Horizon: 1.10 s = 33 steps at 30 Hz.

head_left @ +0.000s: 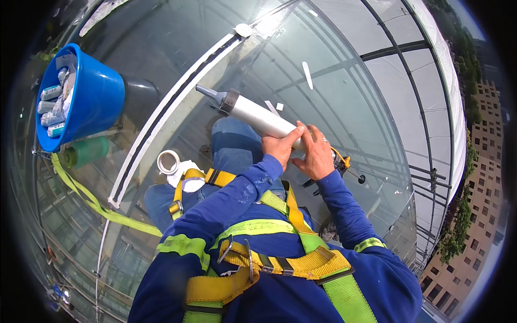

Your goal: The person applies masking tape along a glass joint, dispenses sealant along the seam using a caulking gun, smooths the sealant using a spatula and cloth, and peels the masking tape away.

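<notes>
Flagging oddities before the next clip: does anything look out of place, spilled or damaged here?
Only minor mess: loose white scraps lie scattered on the glass beyond the silver tube, looking like litter, and the left sleeve has pale smears that stand out against the blue. I see no damage on the tube.

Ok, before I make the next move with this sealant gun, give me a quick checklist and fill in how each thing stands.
1. Sealant gun supported: ok, left hand and right hand are at the barrel's rear.
2. Nozzle attached: ok, on the barrel's front end. Its opening: cannot tell.
3. Black joint edged: ok, white strips run along both sides.
4. Glass free of scraps: not ok, a white strip and smaller pieces lie there.
5. Spare packs in the blue bucket: ok, several show.
6. Harness worn: ok. Anchored: cannot tell.
</notes>
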{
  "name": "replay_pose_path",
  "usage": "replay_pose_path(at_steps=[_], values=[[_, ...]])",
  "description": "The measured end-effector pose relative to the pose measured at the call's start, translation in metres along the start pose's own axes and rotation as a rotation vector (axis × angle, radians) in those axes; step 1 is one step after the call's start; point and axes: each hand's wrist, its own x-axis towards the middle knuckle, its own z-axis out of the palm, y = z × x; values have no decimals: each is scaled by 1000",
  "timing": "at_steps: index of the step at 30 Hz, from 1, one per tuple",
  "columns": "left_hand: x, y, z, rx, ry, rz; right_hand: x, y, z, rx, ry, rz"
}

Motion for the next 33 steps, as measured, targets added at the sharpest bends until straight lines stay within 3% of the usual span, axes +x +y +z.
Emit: replay_pose_path(at_steps=[1, 3, 4, 5, 7, 12, 16, 19, 22, 23, 26, 27, 29, 31, 33], values=[[5, -17, 1, 45, -78, 116, 8, 10, 19, 187, -127, 213], [22, -27, -15, 429, -244, 220, 11, 42, 45, 265, -107, 339], [16, -6, -18, 637, -171, 203, 14, 57, 57, 265, -109, 388], [24, 0, -28, 676, -117, 349, 18, 74, 68, 263, -109, 440], [27, 38, -60, 540, -110, 371, 31, 104, 94, 255, -108, 544], [20, 95, -218, 569, 406, 645, 66, 175, 153, 270, -142, 667], [-11, 92, -384, 686, 771, 659, 95, 198, 186, 288, -140, 706], [-50, 83, -484, 733, 949, 582, 103, 167, 210, 206, -113, 679], [-73, 71, -504, 636, 1042, 496, 112, 158, 211, 233, -111, 531], [-72, 69, -500, 586, 1016, 493, 106, 152, 175, 321, -221, 603], [-78, 83, -484, 421, 1006, 721, 129, 188, 175, 582, 159, 651], [-85, 112, -459, 391, 1026, 767, 148, 213, 183, 435, 269, 592], [-95, 181, -414, 481, 1126, 963, 191, 236, 179, 212, 276, 632], [-100, 249, -397, 635, 1171, 1145, 222, 265, 200, 91, 379, 552], [-101, 313, -405, 681, 1161, 1288, 241, 255, 204, -47, 308, 634]])
